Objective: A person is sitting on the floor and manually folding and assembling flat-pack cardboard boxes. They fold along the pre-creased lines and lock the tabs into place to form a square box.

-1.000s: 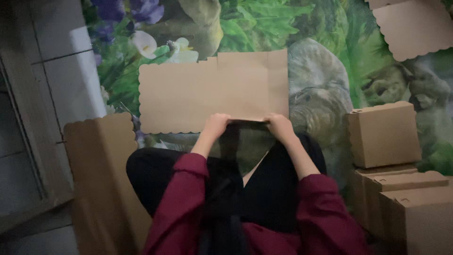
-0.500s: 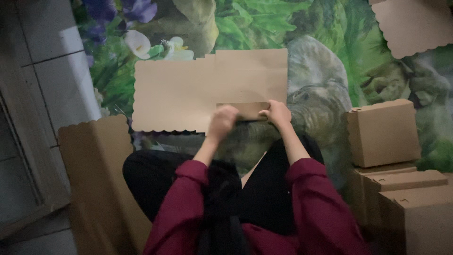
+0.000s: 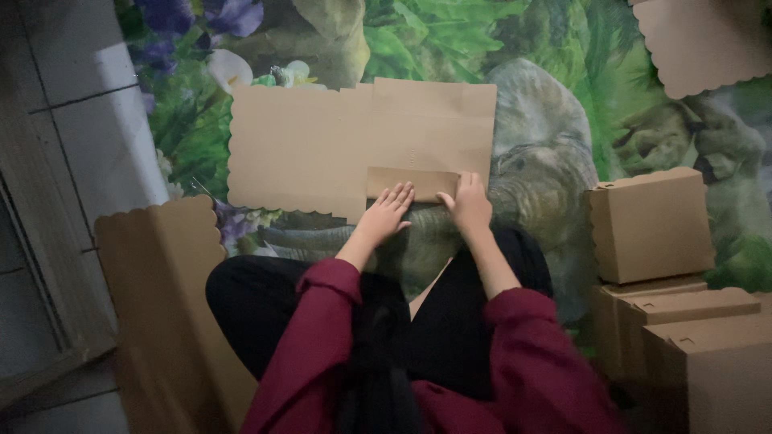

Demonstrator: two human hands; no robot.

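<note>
A flat brown cardboard box blank (image 3: 322, 149) with scalloped edges lies on a floor mat printed with leaves and flowers. Its near flap (image 3: 412, 182) is folded up over the sheet. My left hand (image 3: 388, 210) lies flat with fingers spread on the flap's near left edge. My right hand (image 3: 469, 202) presses on the flap's right end, fingers curled over it. I sit cross-legged in dark trousers and dark red sleeves just behind the sheet.
A stack of flat cardboard blanks (image 3: 161, 281) lies at my left on the mat's edge. Several assembled brown boxes (image 3: 653, 225) stand at my right. Another flat blank (image 3: 708, 40) sits at the top right. Tiled floor (image 3: 72, 120) runs along the left.
The near flap, first held at the sheet's edge, has been folded over onto the sheet. Both hands moved forward and now press it flat.
</note>
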